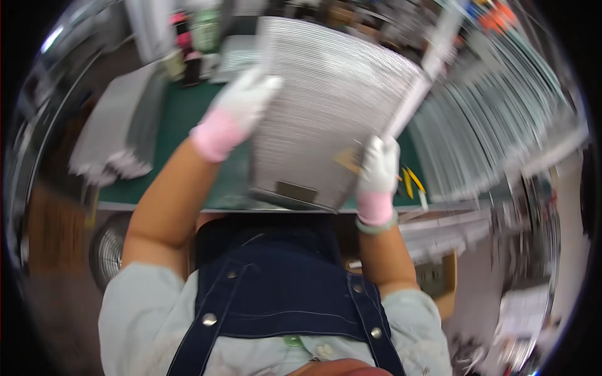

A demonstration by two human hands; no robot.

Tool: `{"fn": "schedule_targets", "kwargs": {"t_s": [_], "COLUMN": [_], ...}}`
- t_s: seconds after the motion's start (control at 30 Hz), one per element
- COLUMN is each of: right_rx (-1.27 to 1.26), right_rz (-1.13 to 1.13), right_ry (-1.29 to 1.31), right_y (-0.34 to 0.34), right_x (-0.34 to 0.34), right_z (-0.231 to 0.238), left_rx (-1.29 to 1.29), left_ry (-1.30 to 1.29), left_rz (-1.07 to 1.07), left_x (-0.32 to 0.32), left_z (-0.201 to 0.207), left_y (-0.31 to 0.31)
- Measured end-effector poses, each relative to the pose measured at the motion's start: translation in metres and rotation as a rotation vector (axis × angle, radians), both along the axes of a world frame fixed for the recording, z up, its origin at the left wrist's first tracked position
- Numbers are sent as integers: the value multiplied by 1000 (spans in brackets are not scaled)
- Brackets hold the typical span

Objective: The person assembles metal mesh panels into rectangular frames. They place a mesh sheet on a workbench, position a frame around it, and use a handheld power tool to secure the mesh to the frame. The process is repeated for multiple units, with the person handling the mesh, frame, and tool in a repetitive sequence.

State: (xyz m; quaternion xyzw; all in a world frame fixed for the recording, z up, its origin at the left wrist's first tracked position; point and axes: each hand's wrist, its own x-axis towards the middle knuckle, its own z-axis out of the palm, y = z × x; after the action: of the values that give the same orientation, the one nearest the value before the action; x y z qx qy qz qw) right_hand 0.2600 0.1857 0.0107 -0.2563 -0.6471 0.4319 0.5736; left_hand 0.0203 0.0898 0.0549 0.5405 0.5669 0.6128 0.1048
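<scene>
I hold a large flat silver panel [332, 106] with fine ribs across it, tilted over the green work surface, its lower edge near the front edge. My left hand [248, 97], in a white glove with a pink cuff, is closed on the panel's left edge. On its lower right side my right hand [378, 166], gloved the same way, grips the edge. A dark rectangular patch [296, 191] and a small tan mark [347, 160] show on the panel. Motion blurs its outline and the fingertips.
Many similar ribbed panels [483, 119] stand in a row at right. A grey-white stack [119, 122] lies at left on the green worktop [179, 119]. A yellow-handled hand tool [412, 182] rests beside my right hand. Below are a round fan [110, 247] and an open carton [446, 285].
</scene>
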Motion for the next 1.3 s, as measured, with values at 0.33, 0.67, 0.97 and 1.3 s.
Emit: {"fn": "schedule_targets", "kwargs": {"t_s": [0.33, 0.67, 0.97, 1.3], "right_rx": [84, 559, 683, -244], "right_rz": [267, -80, 95, 669], "right_ry": [117, -267, -61, -890], "right_y": [17, 37, 66, 38], "right_x": [-16, -21, -18, 27], "right_z": [-34, 67, 42, -110], "left_rx": [77, 29, -24, -245], "left_ry": [-94, -250, -235, 440], "left_rz": [-28, -108, -471, -436], "left_x": [-12, -25, -18, -16], "left_z": [9, 13, -6, -186], "left_y": [-4, -13, -24, -47]}}
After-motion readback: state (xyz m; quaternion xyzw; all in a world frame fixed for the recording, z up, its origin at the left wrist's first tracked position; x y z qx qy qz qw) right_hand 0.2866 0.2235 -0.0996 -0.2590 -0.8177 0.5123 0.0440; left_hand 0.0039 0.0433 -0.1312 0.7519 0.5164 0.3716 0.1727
